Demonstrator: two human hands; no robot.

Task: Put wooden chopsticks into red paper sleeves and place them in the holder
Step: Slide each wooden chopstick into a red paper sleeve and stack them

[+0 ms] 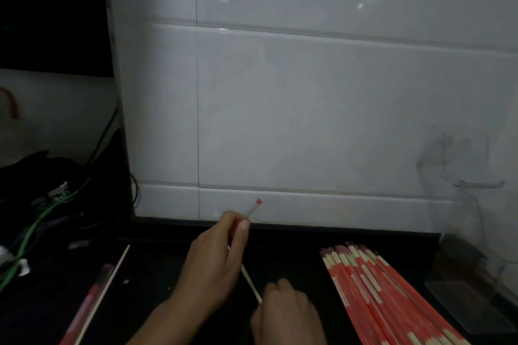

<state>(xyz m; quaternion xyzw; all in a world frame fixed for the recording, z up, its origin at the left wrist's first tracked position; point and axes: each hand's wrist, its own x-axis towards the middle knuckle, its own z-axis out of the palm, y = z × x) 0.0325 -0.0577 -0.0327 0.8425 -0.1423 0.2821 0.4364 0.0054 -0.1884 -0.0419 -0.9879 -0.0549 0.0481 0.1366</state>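
Observation:
My left hand [217, 255] is closed around a red paper sleeve [253, 208] whose far end sticks up past my thumb toward the wall. My right hand [286, 314] pinches the near end of a wooden chopstick [250, 283], which runs up into my left hand. On the dark counter to the left, a bare chopstick [108, 287] lies next to a red sleeve [89, 300]. A pile of several sleeved chopsticks [372, 291] lies fanned out on the right. A clear holder [476, 221], faint and hard to make out, stands at the far right by the wall.
A white tiled wall [308, 106] rises right behind the dark counter [157, 260]. A tangle of green and black cables [42, 213] sits at the left. A flat dark object [459, 305] lies at the right front.

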